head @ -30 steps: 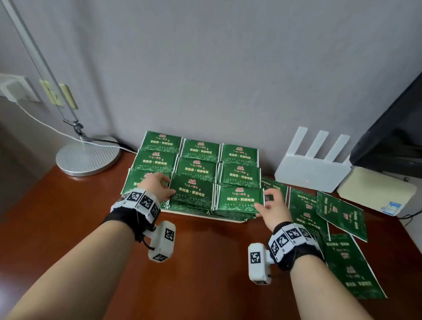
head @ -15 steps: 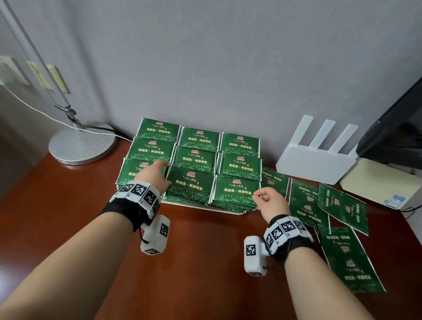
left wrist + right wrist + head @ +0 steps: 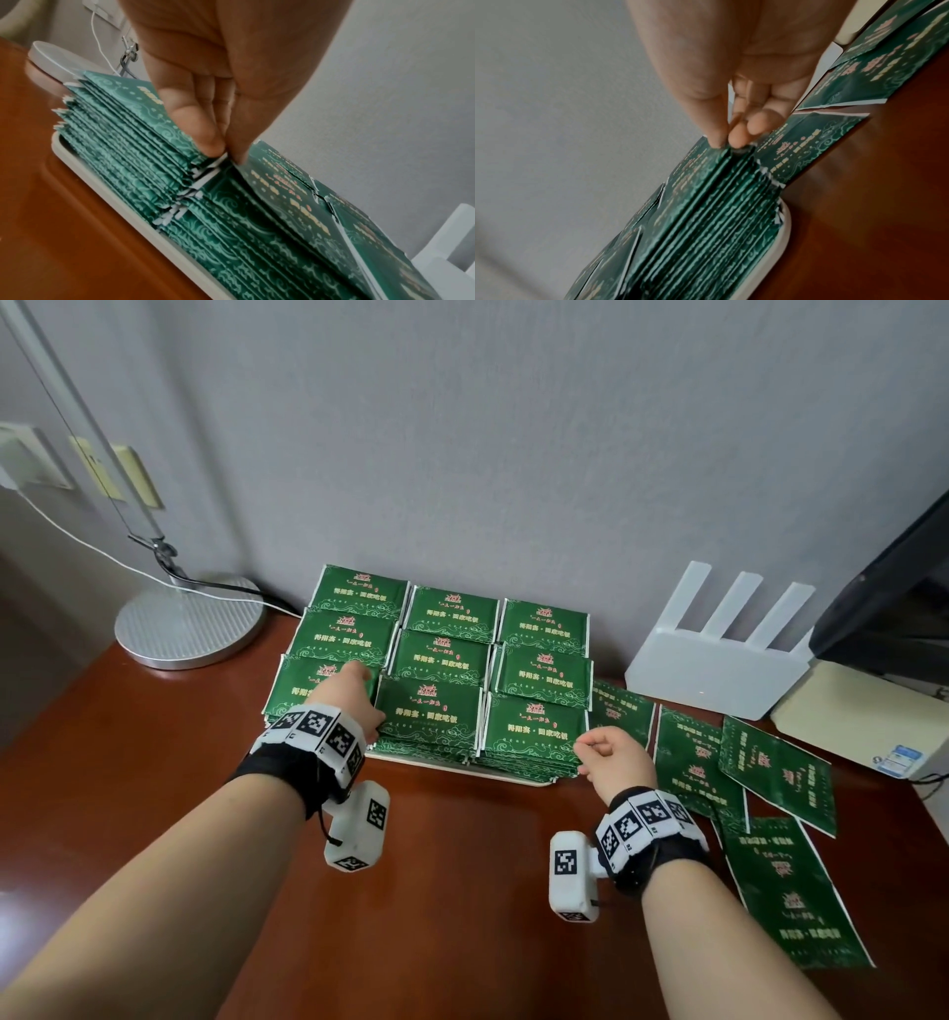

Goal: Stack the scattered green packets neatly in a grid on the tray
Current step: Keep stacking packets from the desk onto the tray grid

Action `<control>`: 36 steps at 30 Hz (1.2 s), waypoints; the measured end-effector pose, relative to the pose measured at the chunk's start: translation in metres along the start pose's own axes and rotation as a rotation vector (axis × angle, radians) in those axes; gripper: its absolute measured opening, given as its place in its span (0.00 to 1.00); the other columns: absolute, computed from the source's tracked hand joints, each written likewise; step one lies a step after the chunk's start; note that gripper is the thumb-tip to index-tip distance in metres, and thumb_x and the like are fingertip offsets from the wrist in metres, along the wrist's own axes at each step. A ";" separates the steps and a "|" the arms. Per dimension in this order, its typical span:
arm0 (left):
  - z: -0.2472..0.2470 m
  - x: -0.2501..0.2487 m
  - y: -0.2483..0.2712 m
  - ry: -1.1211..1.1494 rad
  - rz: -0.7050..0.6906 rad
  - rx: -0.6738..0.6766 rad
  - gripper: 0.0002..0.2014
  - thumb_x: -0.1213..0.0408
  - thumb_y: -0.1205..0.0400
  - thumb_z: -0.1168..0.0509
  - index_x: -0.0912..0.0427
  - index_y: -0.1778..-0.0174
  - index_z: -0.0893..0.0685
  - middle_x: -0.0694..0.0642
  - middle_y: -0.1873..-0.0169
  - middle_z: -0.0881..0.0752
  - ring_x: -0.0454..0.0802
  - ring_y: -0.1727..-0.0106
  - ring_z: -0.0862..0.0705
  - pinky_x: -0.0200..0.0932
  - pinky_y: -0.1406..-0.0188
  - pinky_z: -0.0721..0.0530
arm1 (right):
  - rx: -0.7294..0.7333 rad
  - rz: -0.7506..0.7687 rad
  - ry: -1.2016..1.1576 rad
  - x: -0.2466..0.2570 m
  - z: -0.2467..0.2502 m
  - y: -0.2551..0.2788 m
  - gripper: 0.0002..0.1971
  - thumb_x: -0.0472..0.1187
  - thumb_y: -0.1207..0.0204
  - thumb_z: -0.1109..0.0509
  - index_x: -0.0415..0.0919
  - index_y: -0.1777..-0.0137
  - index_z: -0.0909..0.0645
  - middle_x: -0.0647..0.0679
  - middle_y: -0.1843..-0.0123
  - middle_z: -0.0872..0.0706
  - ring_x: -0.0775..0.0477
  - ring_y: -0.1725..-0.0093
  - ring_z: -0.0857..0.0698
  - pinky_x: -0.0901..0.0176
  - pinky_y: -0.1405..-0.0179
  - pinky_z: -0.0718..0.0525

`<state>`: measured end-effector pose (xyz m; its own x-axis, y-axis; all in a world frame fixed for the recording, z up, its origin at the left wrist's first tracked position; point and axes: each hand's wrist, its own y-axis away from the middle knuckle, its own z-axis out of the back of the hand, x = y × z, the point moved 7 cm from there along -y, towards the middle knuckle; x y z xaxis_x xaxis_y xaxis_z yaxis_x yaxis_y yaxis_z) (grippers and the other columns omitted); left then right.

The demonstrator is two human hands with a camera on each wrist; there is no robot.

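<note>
Resting your straight-fingered left hand (image 3: 344, 706) on the seam between near-left stack (image 3: 295, 693) and near-middle stack (image 3: 436, 716), you pinch the near-right stack (image 3: 534, 731) corner with your right hand (image 3: 613, 760).

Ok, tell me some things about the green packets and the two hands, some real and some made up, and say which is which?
1. The green printed packets on the white rounded tray sit in nine stacks, three by three. True.
2. Every packet is on the tray. False: a few loose packets lie on the brown wooden table to its right.
3. The left hand holds a packet up in the air. False: it touches the front left stack.
4. The right hand pinches at the front right stack. True.
5. A white router with upright antennas stands by the wall. True.
</note>
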<state>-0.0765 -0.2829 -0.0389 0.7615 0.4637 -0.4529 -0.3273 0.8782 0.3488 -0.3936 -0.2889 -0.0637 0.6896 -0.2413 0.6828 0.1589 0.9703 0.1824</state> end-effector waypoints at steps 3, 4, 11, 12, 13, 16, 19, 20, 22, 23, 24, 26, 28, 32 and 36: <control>0.003 -0.002 0.002 -0.051 0.001 -0.006 0.30 0.66 0.23 0.31 0.58 0.27 0.35 0.60 0.45 0.15 0.54 0.55 0.13 0.46 0.63 0.14 | 0.007 -0.003 0.021 -0.001 0.001 -0.001 0.03 0.40 0.22 0.36 0.47 0.54 0.22 0.53 0.61 0.17 0.49 0.59 0.16 0.58 0.56 0.20; 0.004 -0.002 0.004 -0.083 0.000 -0.010 0.31 0.64 0.23 0.31 0.58 0.26 0.36 0.60 0.43 0.16 0.55 0.52 0.14 0.48 0.57 0.14 | 0.002 -0.002 0.036 -0.001 0.002 -0.001 0.03 0.41 0.22 0.36 0.47 0.54 0.21 0.50 0.56 0.16 0.49 0.58 0.17 0.59 0.56 0.23; 0.012 -0.010 0.021 -0.200 -0.050 -0.101 0.31 0.55 0.21 0.34 0.56 0.24 0.38 0.60 0.29 0.29 0.60 0.35 0.23 0.53 0.40 0.20 | -0.024 -0.018 0.061 -0.007 0.020 0.015 0.07 0.41 0.22 0.35 0.46 0.47 0.18 0.45 0.37 0.25 0.46 0.46 0.21 0.61 0.47 0.28; 0.012 -0.015 0.026 -0.204 -0.081 -0.119 0.31 0.56 0.21 0.34 0.56 0.24 0.37 0.59 0.28 0.31 0.60 0.32 0.26 0.53 0.37 0.22 | -0.027 -0.019 0.065 -0.009 0.025 0.019 0.07 0.41 0.22 0.35 0.45 0.46 0.18 0.45 0.35 0.27 0.45 0.45 0.20 0.60 0.45 0.27; 0.011 -0.021 0.032 -0.206 -0.115 -0.132 0.30 0.56 0.21 0.34 0.55 0.24 0.37 0.58 0.27 0.32 0.59 0.29 0.29 0.53 0.34 0.25 | -0.028 -0.017 0.069 -0.012 0.030 0.021 0.08 0.41 0.22 0.35 0.45 0.45 0.18 0.44 0.34 0.28 0.45 0.48 0.20 0.59 0.43 0.27; 0.000 -0.042 0.053 -0.218 -0.210 -0.137 0.29 0.57 0.20 0.35 0.53 0.23 0.36 0.56 0.26 0.34 0.57 0.26 0.34 0.52 0.29 0.30 | -0.026 -0.032 0.077 -0.025 0.049 0.030 0.08 0.40 0.22 0.34 0.45 0.44 0.19 0.42 0.32 0.30 0.48 0.51 0.19 0.55 0.38 0.24; -0.020 -0.071 0.076 -0.253 -0.328 -0.112 0.27 0.58 0.20 0.36 0.52 0.24 0.35 0.55 0.26 0.35 0.55 0.25 0.35 0.50 0.27 0.32 | -0.032 -0.101 0.097 -0.053 0.076 0.042 0.12 0.41 0.23 0.34 0.44 0.41 0.20 0.41 0.29 0.32 0.43 0.40 0.21 0.53 0.35 0.25; -0.030 -0.082 0.085 -0.266 -0.370 -0.091 0.27 0.58 0.19 0.37 0.52 0.24 0.34 0.55 0.26 0.35 0.55 0.25 0.36 0.50 0.26 0.33 | -0.031 -0.133 0.114 -0.064 0.086 0.047 0.13 0.41 0.22 0.34 0.44 0.38 0.21 0.41 0.28 0.32 0.42 0.37 0.22 0.54 0.36 0.27; -0.052 -0.104 0.102 -0.300 -0.449 -0.037 0.25 0.59 0.19 0.37 0.50 0.25 0.33 0.54 0.26 0.34 0.54 0.25 0.36 0.50 0.25 0.34 | -0.030 -0.202 0.142 -0.089 0.106 0.057 0.16 0.41 0.22 0.34 0.44 0.35 0.22 0.40 0.27 0.33 0.40 0.35 0.24 0.55 0.38 0.26; -0.065 -0.116 0.110 -0.324 -0.489 -0.006 0.24 0.58 0.19 0.37 0.49 0.26 0.32 0.53 0.26 0.34 0.54 0.25 0.36 0.50 0.24 0.34 | -0.029 -0.232 0.146 -0.102 0.116 0.062 0.16 0.41 0.22 0.33 0.44 0.34 0.22 0.40 0.27 0.32 0.40 0.36 0.23 0.55 0.39 0.25; -0.078 -0.129 0.118 -0.352 -0.528 0.024 0.24 0.58 0.19 0.38 0.48 0.26 0.31 0.53 0.27 0.33 0.54 0.25 0.36 0.49 0.24 0.35 | -0.025 -0.256 0.149 -0.115 0.125 0.066 0.17 0.41 0.22 0.33 0.43 0.34 0.23 0.39 0.28 0.31 0.40 0.38 0.22 0.54 0.39 0.24; -0.107 -0.152 0.133 -0.408 -0.586 0.089 0.23 0.57 0.19 0.38 0.47 0.26 0.31 0.52 0.26 0.33 0.54 0.25 0.37 0.48 0.24 0.37 | -0.013 -0.286 0.155 -0.138 0.142 0.072 0.18 0.41 0.22 0.34 0.42 0.33 0.23 0.38 0.30 0.28 0.39 0.40 0.20 0.56 0.42 0.22; -0.136 -0.175 0.144 -0.450 -0.608 0.156 0.23 0.58 0.19 0.39 0.47 0.26 0.31 0.51 0.25 0.35 0.54 0.23 0.39 0.49 0.23 0.38 | 0.007 -0.312 0.152 -0.161 0.157 0.076 0.18 0.41 0.22 0.34 0.41 0.32 0.23 0.38 0.30 0.27 0.40 0.44 0.19 0.60 0.49 0.22; -0.184 -0.219 0.158 -0.507 -0.642 0.228 0.25 0.59 0.19 0.39 0.48 0.24 0.33 0.51 0.25 0.35 0.53 0.24 0.38 0.48 0.25 0.36 | 0.078 -0.327 0.168 -0.200 0.172 0.071 0.20 0.41 0.22 0.33 0.41 0.30 0.25 0.40 0.29 0.26 0.43 0.42 0.19 0.65 0.53 0.26; -0.223 -0.250 0.152 -0.513 -0.599 0.282 0.24 0.56 0.19 0.39 0.49 0.25 0.32 0.51 0.25 0.35 0.54 0.24 0.38 0.50 0.25 0.34 | 0.149 -0.319 0.181 -0.223 0.172 0.054 0.23 0.44 0.24 0.31 0.44 0.29 0.27 0.42 0.29 0.28 0.47 0.48 0.21 0.65 0.55 0.21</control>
<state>-0.4412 -0.2392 -0.0562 0.9444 -0.2430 -0.2215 0.3142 0.8651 0.3910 -0.6604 -0.1861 -0.0839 0.7376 -0.5102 0.4424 0.2902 0.8310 0.4746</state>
